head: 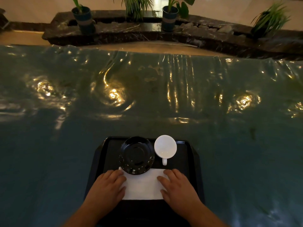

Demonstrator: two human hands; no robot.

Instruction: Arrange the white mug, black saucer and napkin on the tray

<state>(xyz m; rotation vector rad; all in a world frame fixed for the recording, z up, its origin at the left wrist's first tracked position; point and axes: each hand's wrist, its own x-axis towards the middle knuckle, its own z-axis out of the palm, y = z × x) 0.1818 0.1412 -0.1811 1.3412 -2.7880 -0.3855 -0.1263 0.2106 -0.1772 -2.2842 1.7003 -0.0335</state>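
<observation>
A black tray (193, 154) lies on the table close to me. On it stands a black saucer (136, 154) at the back left, its near edge overlapping a white napkin (143, 185). A white mug (165, 148) stands upright just right of the saucer, its handle pointing toward me. The napkin lies flat across the tray's near half. My left hand (108, 188) rests palm down on the napkin's left edge, and my right hand (177, 187) rests palm down on its right edge. Both hands lie flat with fingers spread, holding nothing.
The tray sits on a wide table covered with a wrinkled, shiny teal cloth (147, 95). Beyond the far edge runs a dark stone ledge (147, 35) with several potted plants (83, 18).
</observation>
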